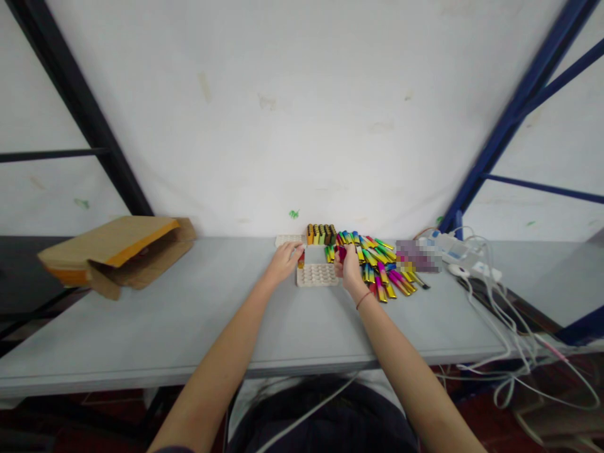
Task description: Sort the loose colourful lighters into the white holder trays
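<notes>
My left hand is above the table with its fingers bent around a small red-and-orange lighter, which shows at the fingertips. My right hand is closed around a dark red lighter, partly hidden by the fingers. Between the hands lies a pale moulded tray with rows of round hollows. Behind it, a block of upright lighters with dark tops stands close together. Beside and beyond my right hand, a loose pile of shiny multicoloured lighters spreads over the table.
Another pale tray lies near the wall. An opened cardboard box rests on the left of the grey table. White cables and power strips crowd the right end, some hanging over the edge. A blue metal frame rises there.
</notes>
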Action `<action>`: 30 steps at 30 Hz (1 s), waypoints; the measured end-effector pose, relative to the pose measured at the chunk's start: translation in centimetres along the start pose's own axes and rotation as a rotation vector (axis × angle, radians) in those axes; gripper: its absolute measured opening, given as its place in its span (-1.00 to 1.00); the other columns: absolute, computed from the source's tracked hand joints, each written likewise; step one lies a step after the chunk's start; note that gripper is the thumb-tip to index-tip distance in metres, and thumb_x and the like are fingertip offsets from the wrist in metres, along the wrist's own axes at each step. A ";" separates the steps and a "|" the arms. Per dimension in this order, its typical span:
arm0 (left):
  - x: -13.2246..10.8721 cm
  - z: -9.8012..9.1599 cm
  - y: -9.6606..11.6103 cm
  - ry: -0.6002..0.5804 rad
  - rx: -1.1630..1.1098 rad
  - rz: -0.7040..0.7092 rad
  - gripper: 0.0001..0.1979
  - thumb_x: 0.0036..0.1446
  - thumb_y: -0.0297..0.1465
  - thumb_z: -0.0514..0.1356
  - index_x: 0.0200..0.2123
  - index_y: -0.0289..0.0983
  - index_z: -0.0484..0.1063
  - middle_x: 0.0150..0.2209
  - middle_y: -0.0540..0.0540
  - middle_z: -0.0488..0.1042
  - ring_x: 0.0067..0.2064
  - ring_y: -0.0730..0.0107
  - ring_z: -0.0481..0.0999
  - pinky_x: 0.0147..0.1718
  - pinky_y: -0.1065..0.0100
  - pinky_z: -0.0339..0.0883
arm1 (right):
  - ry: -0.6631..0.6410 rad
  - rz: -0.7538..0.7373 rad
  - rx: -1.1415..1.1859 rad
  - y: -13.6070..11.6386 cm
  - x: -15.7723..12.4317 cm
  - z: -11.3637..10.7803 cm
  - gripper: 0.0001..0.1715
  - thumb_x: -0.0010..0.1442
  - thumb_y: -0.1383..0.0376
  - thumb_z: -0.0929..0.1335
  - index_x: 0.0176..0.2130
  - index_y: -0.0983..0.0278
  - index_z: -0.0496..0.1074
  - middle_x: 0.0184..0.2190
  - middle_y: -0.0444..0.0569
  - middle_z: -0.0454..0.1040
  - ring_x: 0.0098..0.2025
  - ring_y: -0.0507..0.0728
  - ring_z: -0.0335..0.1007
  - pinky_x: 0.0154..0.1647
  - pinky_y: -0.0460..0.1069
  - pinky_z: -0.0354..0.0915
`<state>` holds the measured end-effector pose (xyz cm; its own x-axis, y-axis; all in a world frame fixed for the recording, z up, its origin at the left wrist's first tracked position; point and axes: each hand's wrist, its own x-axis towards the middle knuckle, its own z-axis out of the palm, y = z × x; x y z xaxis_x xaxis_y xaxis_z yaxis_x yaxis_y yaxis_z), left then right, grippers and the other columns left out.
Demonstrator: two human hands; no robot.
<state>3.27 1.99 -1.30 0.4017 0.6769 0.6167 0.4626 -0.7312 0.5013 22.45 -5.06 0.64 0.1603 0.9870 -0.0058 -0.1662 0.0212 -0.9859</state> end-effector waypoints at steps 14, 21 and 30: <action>-0.5 0.1 -0.6 -0.134 -0.025 -0.052 -0.58 0.25 -0.12 0.06 -0.02 -0.30 0.42 -0.01 -0.24 0.49 0.07 0.04 0.41 0.12 0.07 0.20 | 0.172 0.045 0.134 -0.4 -0.2 0.3 -0.48 0.21 -0.06 0.07 -0.63 0.17 0.02 -0.82 -0.26 -0.13 -0.76 -0.04 -0.32 -0.71 -0.06 -0.31; -1.0 -1.6 -0.6 -0.432 -0.083 -0.085 -0.22 -0.13 -0.02 0.36 0.11 -0.29 0.34 0.11 -0.27 0.41 0.10 -0.09 0.40 0.12 0.05 0.21 | 0.074 0.061 0.142 -0.2 -0.3 0.5 -0.38 0.13 -0.23 0.10 -0.61 0.18 0.08 -0.79 -0.26 -0.08 -0.76 -0.04 -0.25 -0.72 -0.07 -0.27; -1.3 -1.9 -1.3 -0.641 0.049 -0.151 -0.05 -0.21 -0.02 0.38 0.21 -0.33 0.23 0.24 -0.31 0.24 0.24 -0.13 0.22 0.22 0.06 0.05 | -0.050 -0.058 0.117 0.0 -0.2 0.7 -0.41 0.18 -0.22 0.10 -0.50 0.20 0.11 -0.73 -0.26 0.02 -0.72 -0.04 -0.14 -0.68 -0.08 -0.12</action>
<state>0.68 1.88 -1.56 0.7136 0.6987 0.0512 0.5797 -0.6300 0.5168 21.72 -5.12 0.77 0.1245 0.9903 0.0623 -0.2712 0.0944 -0.9579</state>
